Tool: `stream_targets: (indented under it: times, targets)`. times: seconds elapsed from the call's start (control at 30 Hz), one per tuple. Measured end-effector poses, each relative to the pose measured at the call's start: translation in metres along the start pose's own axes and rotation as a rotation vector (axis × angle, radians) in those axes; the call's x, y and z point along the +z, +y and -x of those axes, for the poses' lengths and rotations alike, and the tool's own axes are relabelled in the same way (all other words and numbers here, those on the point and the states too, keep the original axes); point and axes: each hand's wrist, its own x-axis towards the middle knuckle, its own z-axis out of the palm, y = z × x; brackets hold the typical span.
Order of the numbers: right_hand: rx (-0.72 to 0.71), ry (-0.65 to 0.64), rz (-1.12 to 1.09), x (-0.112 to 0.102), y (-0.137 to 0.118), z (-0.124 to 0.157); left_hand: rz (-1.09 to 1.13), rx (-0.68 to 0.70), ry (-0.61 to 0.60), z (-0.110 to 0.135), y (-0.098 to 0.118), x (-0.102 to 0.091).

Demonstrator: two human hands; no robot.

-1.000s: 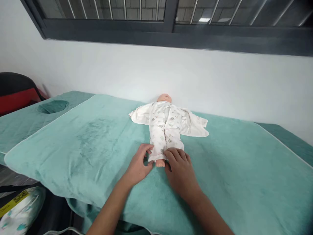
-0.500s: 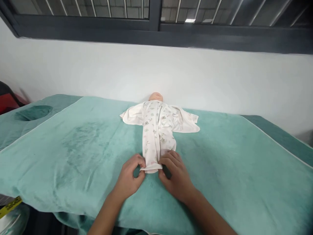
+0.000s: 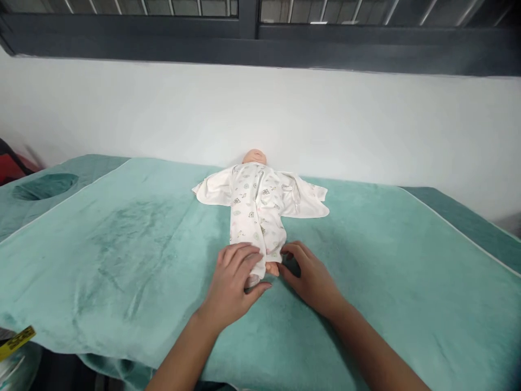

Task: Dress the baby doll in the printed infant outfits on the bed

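A baby doll (image 3: 254, 156) lies on its back in a white printed baby romper (image 3: 248, 201), sleeves spread to both sides. Over the lower end of the left trouser leg rests my left hand (image 3: 234, 279), its fingers on the cloth and its thumb held apart below. My right hand (image 3: 311, 279) pinches the hem of the right leg at its outer edge. A bare doll foot (image 3: 272, 268) pokes out under that hem, between my hands. The end of the left leg is partly hidden by my left fingers.
A green plush cover (image 3: 122, 260) lies over the bed, with a face hole (image 3: 45, 186) at the left. White wall (image 3: 260, 108) and a dark window frame (image 3: 248, 46) stand behind. At the lower left shows a yellow label (image 3: 17, 343); a red-and-black object (image 3: 12, 165) is at the far left.
Both hands were pinching the two corners of one hem. The left hand has let go and moved onto the leg; the right has shifted right. The hem has parted and a foot shows.
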Motion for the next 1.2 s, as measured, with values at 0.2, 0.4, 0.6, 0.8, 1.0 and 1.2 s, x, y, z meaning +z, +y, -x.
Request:
stream_targets:
  times: [0.2,0.4,0.6,0.8,1.0,1.2]
  targets:
    - [-0.022,-0.054,-0.128,-0.003,-0.005,-0.003,-0.082,0.004,0.059,-0.001,-0.002,0.009]
    - [-0.077,-0.178,-0.515,-0.014,-0.006,0.005,-0.115,0.017,0.060,0.000,-0.001,0.008]
    - [-0.112,-0.227,-0.707,-0.016,-0.005,0.008,-0.130,0.052,0.061,-0.001,0.001,0.008]
    - [-0.084,-0.186,-0.682,-0.014,-0.005,0.006,-0.050,0.114,0.113,-0.003,0.006,0.005]
    - [-0.066,-0.179,-0.694,-0.016,-0.002,0.007,0.030,0.166,0.118,0.001,0.013,0.001]
    - [-0.048,-0.315,-0.664,-0.021,0.000,0.008,0.145,0.181,0.096,0.006,0.018,-0.002]
